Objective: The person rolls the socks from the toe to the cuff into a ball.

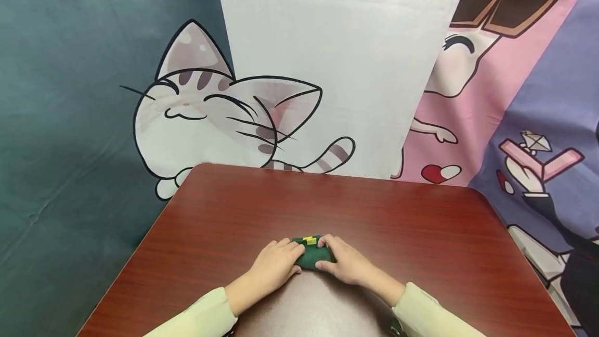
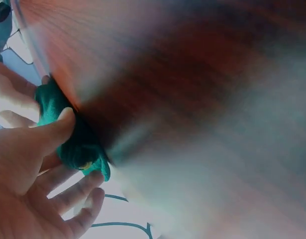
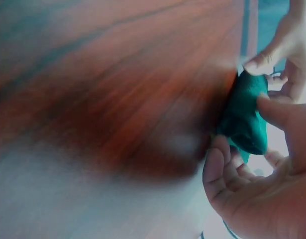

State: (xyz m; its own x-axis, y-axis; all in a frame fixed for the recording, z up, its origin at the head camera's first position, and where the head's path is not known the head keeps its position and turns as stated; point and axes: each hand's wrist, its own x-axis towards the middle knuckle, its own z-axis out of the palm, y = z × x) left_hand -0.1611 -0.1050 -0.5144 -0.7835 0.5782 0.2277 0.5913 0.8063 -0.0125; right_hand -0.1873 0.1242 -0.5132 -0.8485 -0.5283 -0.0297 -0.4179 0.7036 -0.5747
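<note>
A dark green cloth, rolled into a short bundle with a yellow patch on top, lies on the table between the two hands. At its left end my left hand holds it, fingers over the top and thumb on the near side. My right hand grips the right end between thumb and curled fingers. The left wrist view shows the thumb pressed on the green cloth, with the other fingers round its end. From the right wrist, the open spiral end of the rolled cloth shows beside the fingers.
The reddish-brown wooden table has rounded far corners. Behind it hangs a backdrop printed with a cartoon cat and figures. Light sleeves cover both forearms.
</note>
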